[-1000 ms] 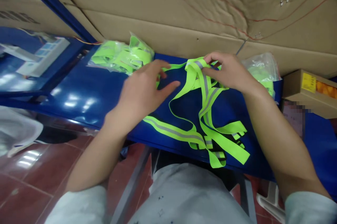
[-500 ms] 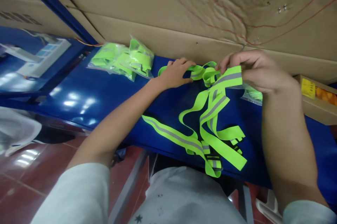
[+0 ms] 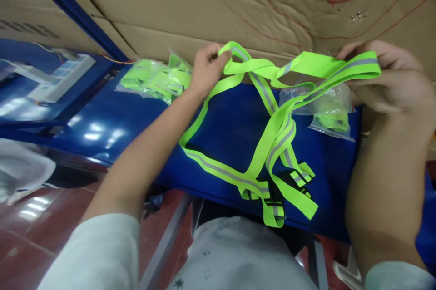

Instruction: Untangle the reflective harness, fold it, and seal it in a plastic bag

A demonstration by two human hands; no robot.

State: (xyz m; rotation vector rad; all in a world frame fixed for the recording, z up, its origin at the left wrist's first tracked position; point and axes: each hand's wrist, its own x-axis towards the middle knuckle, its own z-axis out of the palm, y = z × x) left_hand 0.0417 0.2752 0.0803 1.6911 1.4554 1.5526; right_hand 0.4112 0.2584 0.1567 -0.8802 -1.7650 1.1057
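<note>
Bags of green strap (image 3: pixel 153 76) upper left, on blue counter (image 3: pixel 136 113). Just beside, left hand (image 3: pixel 209 67), grip clamped on a loop of the reflective straps (image 3: pixel 270 133). Straps fill the centre, partly raised between hands; looks like spreading or untangling. Next move likely calls for freeing the crossings, the main hindrance; black buckles (image 3: pixel 277 203) lie lower centre. Another bag (image 3: pixel 332 120) right of centre, near right hand (image 3: pixel 398 72), blurred, grip seemingly closed on a strap fold.

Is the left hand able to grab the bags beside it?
Probably yes: the plastic bags lie close beside the left hand, with nothing seen between them. But it holds the green strap, so it may need to let go first.
</note>
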